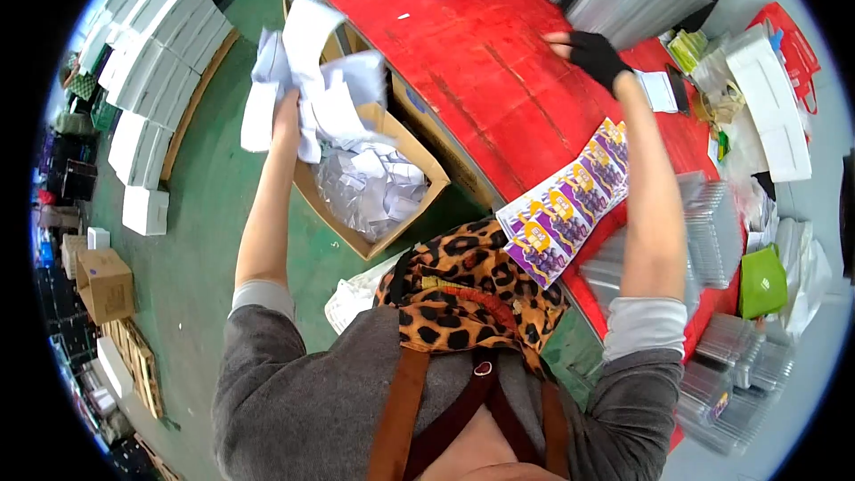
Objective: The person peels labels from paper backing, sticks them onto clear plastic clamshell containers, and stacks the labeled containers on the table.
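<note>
**While the white paper (312, 31) hangs in loose strips, a fuller grasp seems wise**

It is in the upper left of the frame, partly over the carton (410, 144), and the left hand (287, 116) has its fingers closed on it. Ends gathered above the carton should slip less to the floor (218, 214). Gloved right hand (598, 58) is over the red table (463, 53); whether its fingers grip something, I cannot tell.

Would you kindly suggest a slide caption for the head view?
Left hand holding white paper beside an open carton; gloved right hand over a red table.
</note>
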Demonstrator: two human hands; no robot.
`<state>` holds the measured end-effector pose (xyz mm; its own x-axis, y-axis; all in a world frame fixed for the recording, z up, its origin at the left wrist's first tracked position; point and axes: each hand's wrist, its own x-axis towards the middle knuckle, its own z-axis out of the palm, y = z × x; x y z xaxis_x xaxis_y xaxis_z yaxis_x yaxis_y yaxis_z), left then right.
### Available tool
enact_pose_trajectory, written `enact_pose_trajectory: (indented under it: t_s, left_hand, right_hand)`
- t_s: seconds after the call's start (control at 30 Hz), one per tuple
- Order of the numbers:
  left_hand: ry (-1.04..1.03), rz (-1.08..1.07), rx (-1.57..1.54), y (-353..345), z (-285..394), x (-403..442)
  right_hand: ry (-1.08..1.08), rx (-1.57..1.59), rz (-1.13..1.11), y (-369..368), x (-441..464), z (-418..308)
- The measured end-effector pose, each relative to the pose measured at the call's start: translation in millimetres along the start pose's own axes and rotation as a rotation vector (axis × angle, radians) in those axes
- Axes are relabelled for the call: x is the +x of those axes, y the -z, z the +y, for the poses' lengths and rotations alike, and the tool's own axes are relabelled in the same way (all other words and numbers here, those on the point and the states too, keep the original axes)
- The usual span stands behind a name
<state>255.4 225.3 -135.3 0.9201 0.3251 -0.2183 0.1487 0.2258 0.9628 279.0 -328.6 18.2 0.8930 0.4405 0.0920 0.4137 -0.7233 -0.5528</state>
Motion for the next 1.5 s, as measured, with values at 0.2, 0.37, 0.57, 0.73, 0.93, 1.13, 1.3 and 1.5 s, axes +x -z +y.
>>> enact_pose_trajectory:
  t_s: [0.2, 0.37, 0.57, 0.73, 0.93, 1.13, 1.3, 1.5]
  left_hand:
    - [0.095, 0.190, 0.309, 45, -113, 3]
    - [0.253, 0.345, 0.632, 62, -187, 44]
    - [0.489, 0.219, 0.592, 81, -243, 92]
    - [0.675, 0.076, 0.464, 116, -279, 101]
    - [0.704, 0.190, 0.664, 134, -324, 72]
    - [0.522, -0.023, 0.221, 48, -289, -45]
    - [0.308, -0.124, 0.072, -56, -168, -139]
    - [0.439, -0.604, -0.160, -109, -45, -161]
  right_hand:
    - [-0.589, 0.423, 0.216, 46, -91, 91]
    - [-0.853, 0.282, 0.345, 59, -135, 130]
    - [-0.993, 0.162, 0.340, 89, -149, 159]
    - [-0.567, -0.378, 0.425, 95, -166, 229]
    - [-0.829, -0.432, 0.373, 70, -154, 193]
    - [-0.925, -0.453, 0.096, 27, -110, 155]
    - [-0.878, -0.698, 0.043, 10, -67, 133]
    - [0.055, -0.376, -0.187, -55, -26, -24]
